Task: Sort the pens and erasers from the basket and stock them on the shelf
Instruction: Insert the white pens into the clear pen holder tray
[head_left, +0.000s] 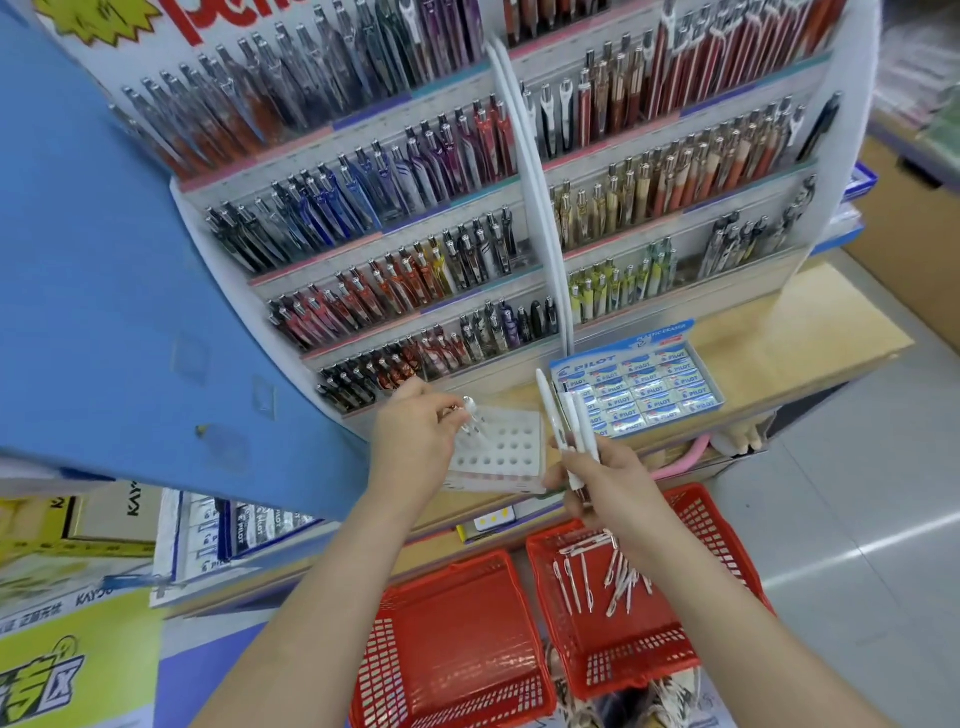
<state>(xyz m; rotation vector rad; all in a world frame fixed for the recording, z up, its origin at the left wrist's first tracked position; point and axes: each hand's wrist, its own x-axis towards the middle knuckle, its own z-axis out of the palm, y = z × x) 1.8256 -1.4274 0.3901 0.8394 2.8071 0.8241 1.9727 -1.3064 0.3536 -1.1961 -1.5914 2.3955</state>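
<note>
Baskets (644, 649) are showing red plastic lattice walls. Pens (571, 426) are showing smooth white plastic. Holder (506, 447), beside the pens, is looking matt white. Shelf (753, 353) is showing pale wood-look board. Eraser sleeves (644, 395) are looking glossy.

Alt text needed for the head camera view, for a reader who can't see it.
The left hand lowers a pen into a white holed pen stand on the shelf counter while the right hand grips a bunch of white pens. Below sit two red baskets, the right basket holding loose pens, beside a box of Pilot erasers.
</note>
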